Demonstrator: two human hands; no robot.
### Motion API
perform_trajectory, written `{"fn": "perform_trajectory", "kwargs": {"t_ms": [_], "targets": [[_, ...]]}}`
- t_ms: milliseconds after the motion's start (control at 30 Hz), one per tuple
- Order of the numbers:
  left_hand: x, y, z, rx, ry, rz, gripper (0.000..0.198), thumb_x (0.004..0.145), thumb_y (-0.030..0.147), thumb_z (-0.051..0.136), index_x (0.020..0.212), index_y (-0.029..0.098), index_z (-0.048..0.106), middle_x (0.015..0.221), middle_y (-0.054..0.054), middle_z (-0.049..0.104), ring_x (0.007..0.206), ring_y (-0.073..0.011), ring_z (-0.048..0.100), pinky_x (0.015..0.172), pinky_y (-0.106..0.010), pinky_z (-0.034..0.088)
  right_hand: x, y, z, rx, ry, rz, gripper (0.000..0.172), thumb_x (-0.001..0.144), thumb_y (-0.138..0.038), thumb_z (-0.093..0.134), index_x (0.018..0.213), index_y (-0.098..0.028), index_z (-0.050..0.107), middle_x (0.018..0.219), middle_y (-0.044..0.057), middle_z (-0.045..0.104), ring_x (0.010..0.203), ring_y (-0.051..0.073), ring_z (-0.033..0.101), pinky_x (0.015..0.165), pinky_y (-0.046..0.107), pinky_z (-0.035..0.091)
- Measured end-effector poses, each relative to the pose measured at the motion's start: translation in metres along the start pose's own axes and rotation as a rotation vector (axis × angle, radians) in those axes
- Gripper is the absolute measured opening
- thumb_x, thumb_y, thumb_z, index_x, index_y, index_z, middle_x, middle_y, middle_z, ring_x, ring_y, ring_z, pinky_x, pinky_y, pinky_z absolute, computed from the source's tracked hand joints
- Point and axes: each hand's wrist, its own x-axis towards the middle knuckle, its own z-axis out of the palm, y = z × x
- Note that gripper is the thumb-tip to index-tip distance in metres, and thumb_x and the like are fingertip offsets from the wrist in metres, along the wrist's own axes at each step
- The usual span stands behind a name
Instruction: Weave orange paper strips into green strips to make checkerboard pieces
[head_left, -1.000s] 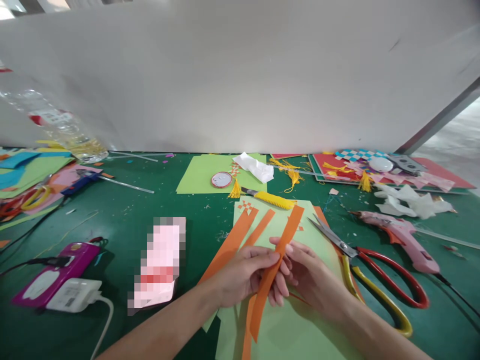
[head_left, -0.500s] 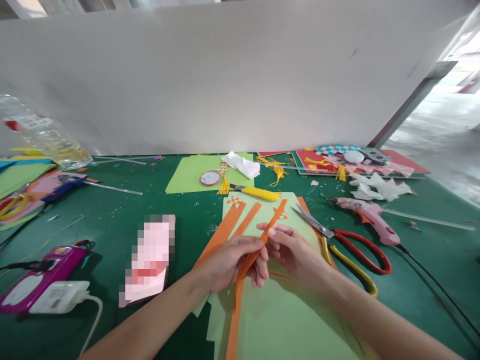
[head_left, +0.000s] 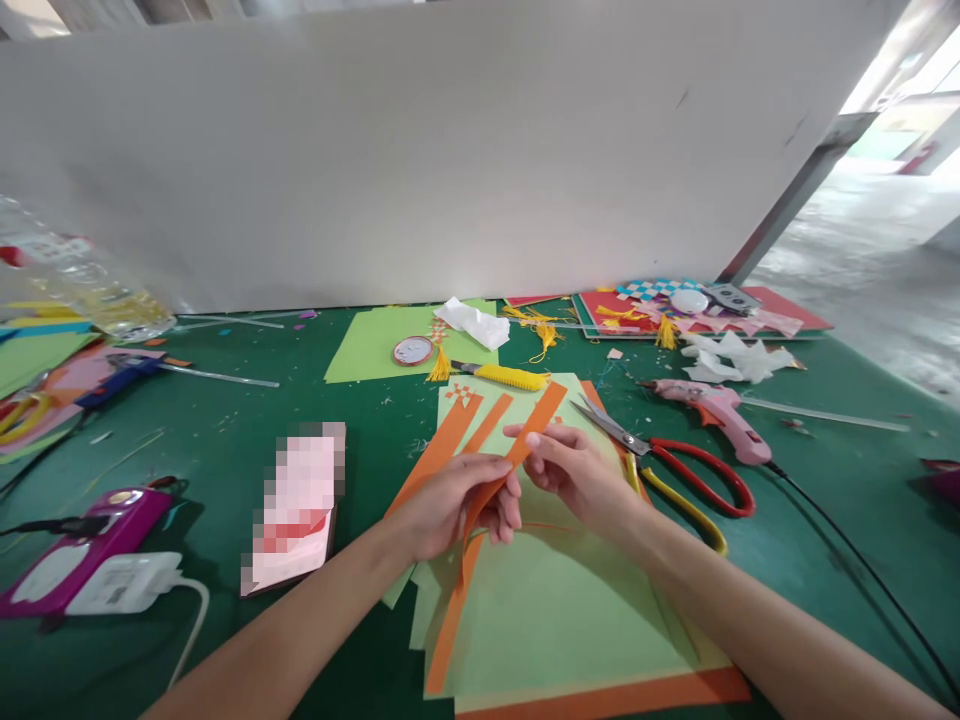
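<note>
An orange paper strip (head_left: 541, 418) runs up between my hands, and its lower part bends down toward the front of the light green sheets (head_left: 570, 620). My left hand (head_left: 465, 500) pinches the strip near its middle with thumb and fingers. Higher up, my right hand (head_left: 574, 465) grips the strip's edge between thumb and forefinger. Two more orange strips (head_left: 442, 450) lie flat beyond my left hand, one with a small checkered woven piece (head_left: 460, 393) near its top. Scissors (head_left: 656, 460) with red and yellow handles rest right of my right hand.
A yellow utility knife (head_left: 510, 376) lies behind the strips, near a round tin (head_left: 412, 350) and crumpled tissue (head_left: 474, 324). To the right is a pink glue gun (head_left: 712, 410) with its cord. A phone (head_left: 300, 510) and purple power strip (head_left: 90, 545) lie left. A white panel (head_left: 450, 150) stands behind.
The strip has turned so its upper end shows flat and wide instead of edge-on. The view has shifted slightly, and more of the sheets' front edge shows. Both hands still grip the strip.
</note>
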Motion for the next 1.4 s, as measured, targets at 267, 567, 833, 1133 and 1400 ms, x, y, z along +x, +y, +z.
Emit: {"fn": "perform_trajectory", "kwargs": {"t_ms": [267, 567, 833, 1133, 1400], "targets": [[-0.001, 0.004, -0.001, -0.061, -0.023, -0.038, 0.031, 0.091, 0.03, 0.051, 0.067, 0.013, 0.06, 0.054, -0.004, 0.065, 0.042, -0.0103, 0.059, 0.041, -0.017, 0.044, 0.0, -0.003, 0.0, 0.096, -0.134, 0.06, 0.028, 0.075, -0.035, 0.076, 0.099, -0.019, 0.073, 0.06, -0.003, 0.058, 0.053, 0.007, 0.05, 0.051, 0.021, 0.034], [0.0, 0.001, 0.0, -0.031, -0.046, 0.028, 0.029, 0.093, 0.033, 0.051, 0.077, 0.012, 0.061, 0.061, -0.005, 0.067, 0.047, -0.0109, 0.061, 0.043, -0.018, 0.046, 0.001, 0.003, 0.0, 0.079, -0.1, 0.024, 0.02, 0.074, -0.033, 0.077, 0.084, -0.016, 0.072, 0.056, -0.003, 0.056, 0.051, 0.006, 0.046, 0.049, 0.02, 0.033], [0.003, -0.004, -0.001, 0.012, 0.006, 0.073, 0.02, 0.089, 0.032, 0.062, 0.086, 0.013, 0.064, 0.061, -0.002, 0.067, 0.045, -0.0096, 0.061, 0.044, -0.017, 0.047, -0.001, 0.009, 0.006, 0.058, -0.121, 0.046, 0.029, 0.073, -0.034, 0.078, 0.06, -0.016, 0.059, 0.044, -0.008, 0.039, 0.042, 0.005, 0.03, 0.044, 0.024, 0.018], [0.0, 0.0, -0.002, 0.038, 0.001, 0.057, 0.024, 0.091, 0.033, 0.059, 0.079, 0.013, 0.064, 0.06, -0.002, 0.066, 0.045, -0.009, 0.06, 0.044, -0.017, 0.046, -0.001, 0.004, 0.005, 0.049, -0.079, 0.016, 0.022, 0.074, -0.035, 0.077, 0.071, -0.016, 0.066, 0.048, -0.007, 0.042, 0.044, 0.005, 0.027, 0.046, 0.024, 0.016], [0.0, -0.001, 0.006, 0.298, 0.103, 0.183, 0.025, 0.083, 0.035, 0.069, 0.09, 0.011, 0.067, 0.076, -0.004, 0.067, 0.059, -0.0129, 0.066, 0.059, -0.024, 0.054, 0.002, 0.009, 0.007, 0.039, -0.059, 0.047, 0.031, 0.07, -0.037, 0.079, 0.06, -0.018, 0.057, 0.041, -0.008, 0.041, 0.04, 0.007, 0.035, 0.043, 0.024, 0.021]]}}
